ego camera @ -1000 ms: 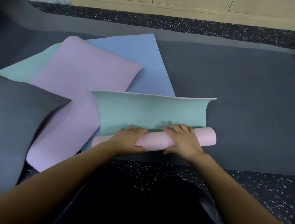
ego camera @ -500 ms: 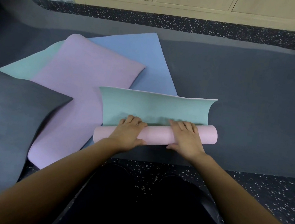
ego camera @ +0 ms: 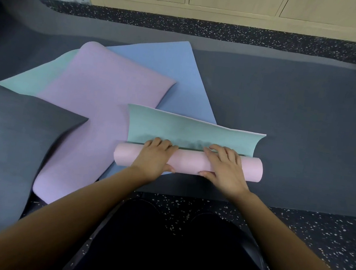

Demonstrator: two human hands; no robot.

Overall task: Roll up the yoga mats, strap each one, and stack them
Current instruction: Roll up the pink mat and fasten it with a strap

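Underlay (ego camera: 287, 103): four mats (ego camera: 12, 138) (ego camera: 34, 80) (ego camera: 100, 104) (ego camera: 180, 68), one roll (ego camera: 191, 162) (two hands (ego camera: 154, 156) (ego camera: 226, 167))

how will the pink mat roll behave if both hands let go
Likely unrolls: no strap shows on the pink roll, gripped by left hand and right hand. Round, so it may roll. Its teal flap curls, suggesting bendy foam.

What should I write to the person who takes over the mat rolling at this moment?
The left hand and right hand both grip the pink roll, fingers over its far side, thumbs on the near side.
Its teal flap is not yet rolled and curls up beyond the roll.
On the left, the lilac mat, blue mat, another teal mat and grey mat lie unrolled, overlapping.
Done: one mat partly rolled. Left: finish it, strap it, do the others, stack. No strap in view.
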